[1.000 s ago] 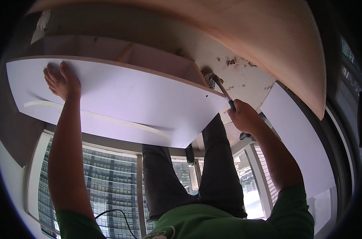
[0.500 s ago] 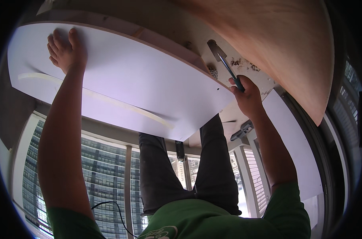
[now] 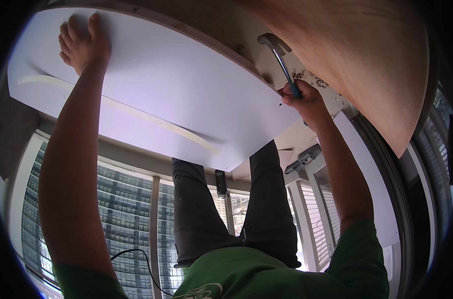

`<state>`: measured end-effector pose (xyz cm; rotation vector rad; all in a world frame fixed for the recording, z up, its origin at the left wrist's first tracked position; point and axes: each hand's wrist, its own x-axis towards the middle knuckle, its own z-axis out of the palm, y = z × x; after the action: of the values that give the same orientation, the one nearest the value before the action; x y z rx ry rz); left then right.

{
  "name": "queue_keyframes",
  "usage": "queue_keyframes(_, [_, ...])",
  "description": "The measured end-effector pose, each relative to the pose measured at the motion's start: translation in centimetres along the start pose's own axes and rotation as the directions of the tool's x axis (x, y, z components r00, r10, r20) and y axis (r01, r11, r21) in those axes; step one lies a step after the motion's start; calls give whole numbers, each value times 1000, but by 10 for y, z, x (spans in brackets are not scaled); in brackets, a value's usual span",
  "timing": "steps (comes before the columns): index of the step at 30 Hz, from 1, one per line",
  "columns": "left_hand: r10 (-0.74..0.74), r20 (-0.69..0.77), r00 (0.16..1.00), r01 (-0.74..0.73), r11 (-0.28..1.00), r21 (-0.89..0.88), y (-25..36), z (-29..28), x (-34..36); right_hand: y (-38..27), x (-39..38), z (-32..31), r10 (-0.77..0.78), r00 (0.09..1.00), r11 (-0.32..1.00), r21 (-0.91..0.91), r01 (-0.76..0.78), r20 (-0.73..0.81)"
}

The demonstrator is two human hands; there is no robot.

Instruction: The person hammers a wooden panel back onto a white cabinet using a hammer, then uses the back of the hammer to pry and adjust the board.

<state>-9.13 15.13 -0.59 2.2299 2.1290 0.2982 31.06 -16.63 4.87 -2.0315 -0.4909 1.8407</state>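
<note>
A large white board [image 3: 176, 84] stretches in front of me, with a thin brown edge along its far side. My left hand [image 3: 84, 45] lies spread on its upper left part, palm against the surface. A pale, narrow curved strip [image 3: 151, 118] runs lengthwise along the board. In my right hand [image 3: 306, 102], just beside the board's right end, is a claw hammer [image 3: 285, 65] with a shiny shaft and a teal grip. Its head points away from me, clear of the board. A small dark spot shows on the board near my right fingertips.
A big tan wooden panel [image 3: 356, 55] leans at the upper right. Another white panel [image 3: 368, 179] stands beyond my right forearm. On the floor lie dark debris [image 3: 311, 78], a grey tool [image 3: 303, 158] and a dark cylinder [image 3: 221, 183]. Windows [image 3: 126, 199] and a black cable [image 3: 146, 256] are at the lower left.
The board's far edge and my left hand sit higher in view. My right hand has moved up slightly and turned the hammer, so its curved head now shows side-on.
</note>
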Motion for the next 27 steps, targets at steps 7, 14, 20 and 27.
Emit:
queue_keyframes(7, [-4, -11, 1000, 4, 1000, 1, 0, 2, 0, -6, -2, 1, -1, 1000, 1000, -26, 2, 5])
queue_keyframes(14, [2, -21, 1000, -2, 1000, 9, -1, 4, 1, -3, -4, 1, -49, 999, 997, -63, 49, 4])
queue_keyframes(20, [6, -18, 1000, -6, 1000, 13, 0, 2, 1, -9, -29, -1, -70, 987, 949, -316, 21, -146])
queue_keyframes(27, [27, -27, 999, -27, 1000, 8, -2, 2, -1, -1, -80, -3, 190, 958, 919, -304, -250, -213])
